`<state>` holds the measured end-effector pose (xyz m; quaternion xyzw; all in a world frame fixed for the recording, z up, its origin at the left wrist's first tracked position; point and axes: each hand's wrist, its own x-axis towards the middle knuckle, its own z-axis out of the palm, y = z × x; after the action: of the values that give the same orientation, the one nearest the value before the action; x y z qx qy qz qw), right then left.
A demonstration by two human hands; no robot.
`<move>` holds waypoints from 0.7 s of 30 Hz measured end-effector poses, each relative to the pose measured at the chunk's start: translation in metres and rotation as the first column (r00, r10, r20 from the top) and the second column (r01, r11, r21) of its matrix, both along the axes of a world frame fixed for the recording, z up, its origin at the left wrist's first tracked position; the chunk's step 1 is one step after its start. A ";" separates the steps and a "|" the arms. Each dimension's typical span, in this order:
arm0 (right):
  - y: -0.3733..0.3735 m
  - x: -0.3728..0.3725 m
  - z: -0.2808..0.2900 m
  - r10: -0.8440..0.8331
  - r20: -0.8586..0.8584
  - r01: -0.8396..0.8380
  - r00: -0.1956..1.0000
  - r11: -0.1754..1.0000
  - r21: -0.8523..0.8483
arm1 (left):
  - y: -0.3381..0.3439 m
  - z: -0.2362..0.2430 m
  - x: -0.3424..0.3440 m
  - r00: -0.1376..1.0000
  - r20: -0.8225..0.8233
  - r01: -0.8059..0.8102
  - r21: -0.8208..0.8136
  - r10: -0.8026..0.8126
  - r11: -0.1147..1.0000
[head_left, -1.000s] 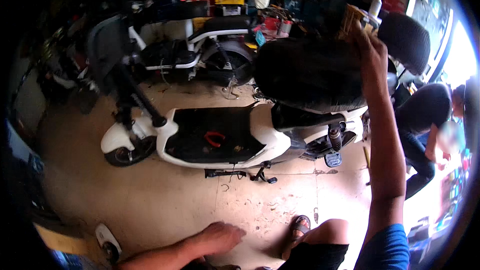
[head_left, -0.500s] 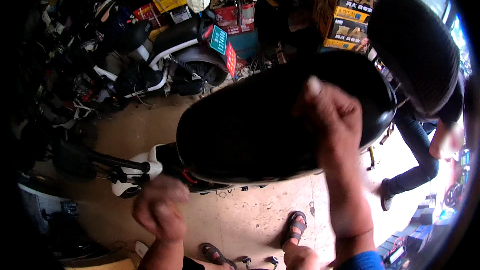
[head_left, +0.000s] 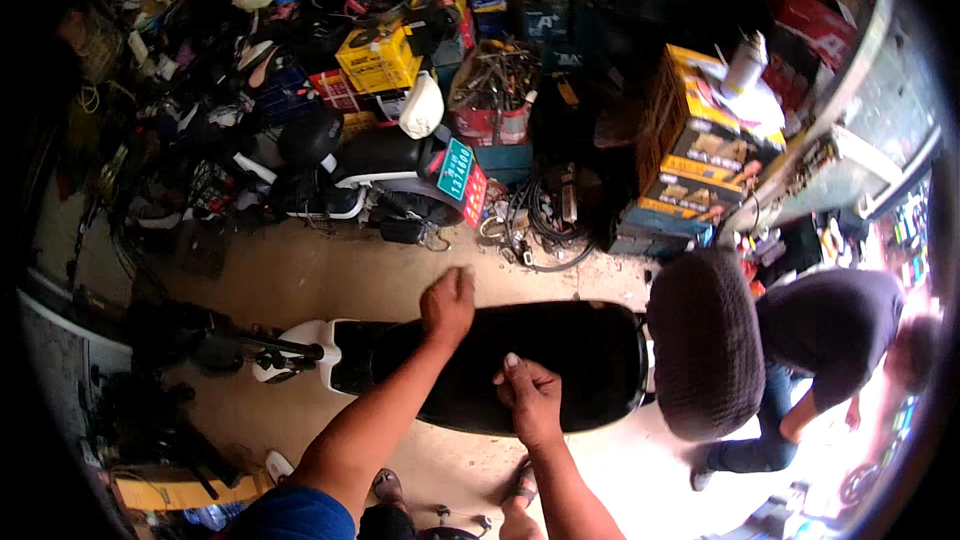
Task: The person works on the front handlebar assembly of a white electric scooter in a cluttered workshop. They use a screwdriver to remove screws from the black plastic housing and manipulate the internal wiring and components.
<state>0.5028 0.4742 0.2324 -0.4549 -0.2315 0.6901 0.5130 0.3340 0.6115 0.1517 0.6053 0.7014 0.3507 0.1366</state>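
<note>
Both forearms reach up from the lower edge. The left hand (head_left: 447,305) curls into a fist by the far edge of one long black seat (head_left: 595,360); the right hand (head_left: 530,395), loosely closed, thumb raised, is over its middle. Contact is unclear. Two scooters show: a white scooter (head_left: 328,342) under the seat, a parked scooter (head_left: 390,155) beyond. One ribbed backrest (head_left: 705,345) and a bent-over co-worker (head_left: 830,330) crowd the right end.

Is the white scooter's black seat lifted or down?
Down: the seat lies along the scooter, its broad top facing up. Whether it's latched, I cannot tell.
</note>
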 end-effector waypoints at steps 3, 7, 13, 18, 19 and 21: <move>0.014 -0.003 0.007 0.030 0.120 -0.020 0.992 0.996 -0.084 | 0.000 0.023 0.017 0.994 -0.106 0.029 -0.048 -0.034 0.998; 0.022 -0.006 0.005 0.037 0.141 -0.006 0.989 0.978 -0.210 | 0.002 0.022 0.018 0.991 -0.098 0.082 -0.084 -0.090 0.993; 0.035 -0.003 -0.002 0.043 0.125 0.005 0.991 0.934 -0.357 | 0.002 0.034 0.022 0.983 -0.127 0.116 -0.127 -0.132 0.985; 0.035 -0.001 -0.010 0.122 0.282 -0.008 0.952 0.927 -0.375 | 0.005 0.018 0.020 0.977 -0.123 0.148 -0.195 -0.174 0.969; 0.026 0.004 -0.036 0.130 0.341 -0.024 0.931 0.954 -0.298 | 0.006 0.025 0.021 0.984 -0.074 0.151 -0.158 -0.164 0.976; 0.052 0.005 -0.025 0.151 0.368 -0.047 0.917 0.960 -0.276 | 0.008 0.022 0.020 0.982 -0.086 0.151 -0.191 -0.169 0.970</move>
<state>0.5077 0.5259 0.2078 -0.6331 -0.2576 0.6367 0.3570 0.3539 0.6193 0.1739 0.6618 0.6857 0.2409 0.1840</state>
